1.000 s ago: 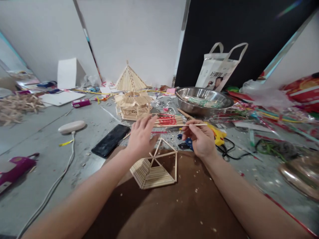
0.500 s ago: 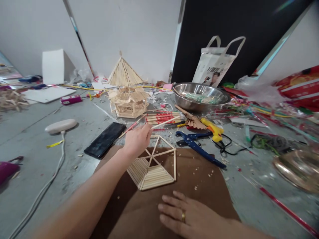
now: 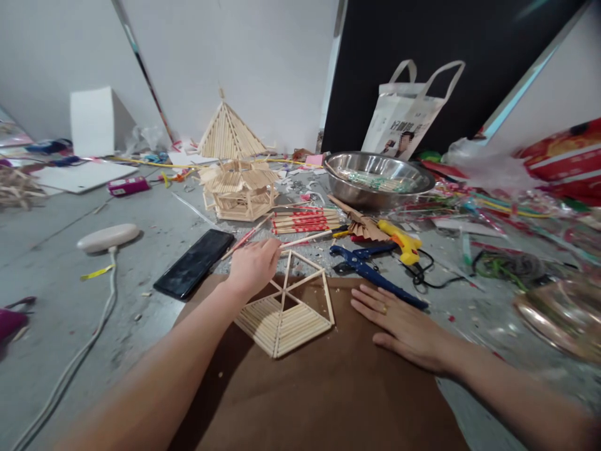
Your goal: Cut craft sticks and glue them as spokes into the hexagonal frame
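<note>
My left hand (image 3: 253, 266) is closed round one end of a wooden stick (image 3: 307, 238), which points right past the frame. Just beneath it lies a flat hexagonal frame of wooden sticks (image 3: 303, 316), partly hidden by the hand. Its near panels are filled with sticks laid side by side; the far and right panels are bare spokes. The frame rests on a brown sheet (image 3: 357, 388). To its right my right hand (image 3: 399, 319) lies flat on the sheet, fingers stretched out and holding nothing, close to the blue pliers (image 3: 375, 275).
A stick pavilion model (image 3: 239, 188) stands behind, near red-wrapped stick bundles (image 3: 307, 220). A phone (image 3: 195, 263) lies left. A yellow glue gun (image 3: 404, 243), a steel bowl (image 3: 380, 197) and a white bag (image 3: 399, 116) are at right, with a white cable (image 3: 113, 294) far left.
My right hand has moved away and right across the brown sheet, and small crumbs there are gone. The stick frame has turned slightly. My left hand keeps its stick, now tipped lower.
</note>
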`<state>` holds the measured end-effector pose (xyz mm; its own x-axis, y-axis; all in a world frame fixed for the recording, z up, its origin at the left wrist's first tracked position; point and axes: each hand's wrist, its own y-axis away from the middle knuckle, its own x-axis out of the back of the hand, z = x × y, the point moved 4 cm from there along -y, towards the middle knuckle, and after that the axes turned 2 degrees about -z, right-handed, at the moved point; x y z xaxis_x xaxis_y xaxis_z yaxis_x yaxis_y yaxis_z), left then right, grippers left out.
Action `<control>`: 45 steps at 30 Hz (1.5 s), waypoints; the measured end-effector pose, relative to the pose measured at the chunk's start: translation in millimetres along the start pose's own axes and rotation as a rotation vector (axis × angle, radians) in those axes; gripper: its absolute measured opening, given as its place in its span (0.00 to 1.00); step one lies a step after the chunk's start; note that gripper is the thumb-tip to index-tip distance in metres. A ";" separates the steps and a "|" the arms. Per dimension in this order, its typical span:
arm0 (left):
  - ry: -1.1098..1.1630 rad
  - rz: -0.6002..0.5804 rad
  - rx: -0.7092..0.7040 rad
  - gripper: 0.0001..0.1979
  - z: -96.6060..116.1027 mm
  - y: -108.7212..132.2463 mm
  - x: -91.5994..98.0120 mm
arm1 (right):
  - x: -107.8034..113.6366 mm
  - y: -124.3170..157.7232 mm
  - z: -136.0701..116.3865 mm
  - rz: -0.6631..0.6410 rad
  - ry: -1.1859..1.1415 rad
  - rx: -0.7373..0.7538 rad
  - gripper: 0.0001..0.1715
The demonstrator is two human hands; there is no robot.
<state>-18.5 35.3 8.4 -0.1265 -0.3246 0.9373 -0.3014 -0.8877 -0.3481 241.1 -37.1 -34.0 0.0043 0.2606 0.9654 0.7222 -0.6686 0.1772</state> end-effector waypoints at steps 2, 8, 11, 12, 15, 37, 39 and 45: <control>-0.003 -0.017 0.002 0.17 0.2 0.3 -0.6 | 3.5 -2.3 13.9 0.054 -0.003 -0.024 0.32; 0.019 -0.028 0.017 0.17 1.3 0.1 2.0 | 20.0 -5.8 35.4 0.303 -0.130 -0.179 0.23; 0.091 -0.018 0.063 0.15 3.7 -1.2 7.3 | 49.4 -12.6 24.8 0.652 -0.342 -0.296 0.11; 0.126 -0.016 0.082 0.15 4.8 -1.6 9.4 | 61.7 -16.5 20.2 0.813 -0.461 -0.328 0.08; 0.253 -0.025 0.131 0.13 8.1 -2.8 15.4 | 89.3 -43.0 13.4 1.107 -0.972 -0.382 0.05; 1.424 -0.754 -0.113 0.26 95.8 29.9 38.0 | 180.6 -166.6 -20.9 1.219 -1.861 0.260 0.21; 1.357 -0.832 -0.189 0.25 102.2 37.6 41.1 | 194.4 -160.1 -16.9 1.257 -1.793 0.253 0.23; 1.003 -1.091 -0.533 0.20 110.3 52.6 51.9 | 203.2 -136.5 -0.7 1.201 -1.826 0.211 0.16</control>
<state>63.3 -64.2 40.4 -0.1198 0.9020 0.4147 -0.9201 -0.2577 0.2948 142.9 106.7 138.1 0.7502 0.1674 -0.6397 -0.0782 -0.9382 -0.3372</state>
